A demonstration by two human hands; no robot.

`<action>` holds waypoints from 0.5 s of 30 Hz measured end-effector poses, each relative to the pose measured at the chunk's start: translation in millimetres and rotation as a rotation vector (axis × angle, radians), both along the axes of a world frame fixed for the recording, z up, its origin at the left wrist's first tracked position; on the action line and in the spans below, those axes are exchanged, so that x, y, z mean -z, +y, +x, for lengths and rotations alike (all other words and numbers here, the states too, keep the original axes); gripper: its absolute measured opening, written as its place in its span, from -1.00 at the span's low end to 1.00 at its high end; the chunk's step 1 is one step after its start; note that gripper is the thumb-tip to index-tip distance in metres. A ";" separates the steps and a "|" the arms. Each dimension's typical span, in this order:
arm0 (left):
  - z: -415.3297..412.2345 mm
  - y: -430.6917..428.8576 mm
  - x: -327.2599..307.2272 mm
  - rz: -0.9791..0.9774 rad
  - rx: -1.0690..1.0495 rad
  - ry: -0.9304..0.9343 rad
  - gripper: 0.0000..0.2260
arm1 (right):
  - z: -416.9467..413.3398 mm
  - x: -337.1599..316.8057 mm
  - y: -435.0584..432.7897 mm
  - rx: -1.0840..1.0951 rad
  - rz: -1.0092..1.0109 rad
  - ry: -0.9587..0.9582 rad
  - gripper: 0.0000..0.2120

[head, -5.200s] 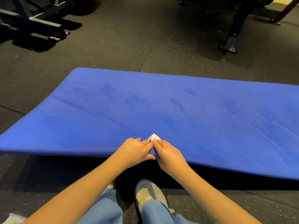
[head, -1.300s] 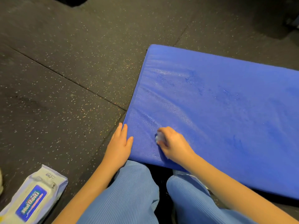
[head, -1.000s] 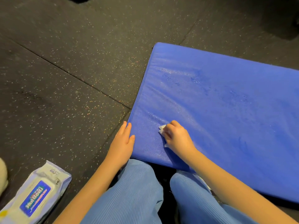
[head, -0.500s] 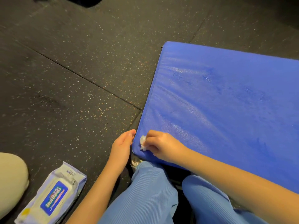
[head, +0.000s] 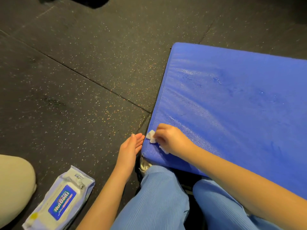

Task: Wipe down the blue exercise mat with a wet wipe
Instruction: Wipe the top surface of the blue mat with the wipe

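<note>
Spreading across most of the view, the dark speckled floor (head: 83, 80) carries the blue exercise mat (head: 240, 105), which lies flat at right, its surface glistening wet in patches. Knees in blue ribbed trousers (head: 157, 205) sit at the mat's near corner. A pack of wipes (head: 61, 201) lies on the floor at lower left. The left hand (head: 131, 146) is released, fingers straight and together, just beside the mat's short edge; whether it touches the mat cannot be told. The right hand (head: 172, 138) grasps the white wet wipe (head: 150, 134), pressing it on the mat's near corner at that edge. A second ago the wipe sat farther in from the edge.
</note>
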State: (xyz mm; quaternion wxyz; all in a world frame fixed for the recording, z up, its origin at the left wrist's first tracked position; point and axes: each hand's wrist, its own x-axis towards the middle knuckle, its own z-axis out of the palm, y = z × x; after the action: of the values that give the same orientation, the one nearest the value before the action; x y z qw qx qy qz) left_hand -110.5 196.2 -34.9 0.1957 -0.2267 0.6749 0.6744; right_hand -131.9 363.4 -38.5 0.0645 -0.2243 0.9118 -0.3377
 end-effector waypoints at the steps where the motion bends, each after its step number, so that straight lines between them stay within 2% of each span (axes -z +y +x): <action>1: 0.5 1.4 -0.3 -0.017 0.004 0.010 -0.67 | 6.3 0.8 -0.3 0.003 -0.007 -0.025 -0.89; 5: -3.6 7.9 1.0 -0.124 0.048 0.065 -0.79 | 41.1 -14.6 9.8 -0.282 0.005 -0.094 -0.88; 6: -6.1 11.1 0.4 -0.154 0.074 0.085 -0.79 | 35.8 -13.4 18.6 -0.254 0.031 -0.092 -0.89; 8: -9.9 18.3 0.7 -0.215 0.146 0.130 -0.78 | 18.3 -4.5 34.9 -0.028 0.104 -0.065 -0.91; 10: -10.0 24.1 2.7 -0.292 0.202 0.168 -0.71 | 14.9 1.8 39.9 0.119 0.075 -0.027 -0.92; 13: -5.8 25.1 5.6 -0.383 0.243 0.221 -0.69 | 42.4 0.9 38.8 0.008 0.031 -0.011 -0.77; 15: -7.2 23.9 5.5 -0.414 0.279 0.242 -0.68 | 54.5 -3.5 48.2 -0.087 0.066 -0.008 -0.80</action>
State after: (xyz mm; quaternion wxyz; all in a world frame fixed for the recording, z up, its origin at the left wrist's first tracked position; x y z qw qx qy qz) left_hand -117.6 220.1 -40.4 0.1544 -0.0845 0.8415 0.5108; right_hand -77.5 411.5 -34.9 0.0902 -0.2601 0.9116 -0.3052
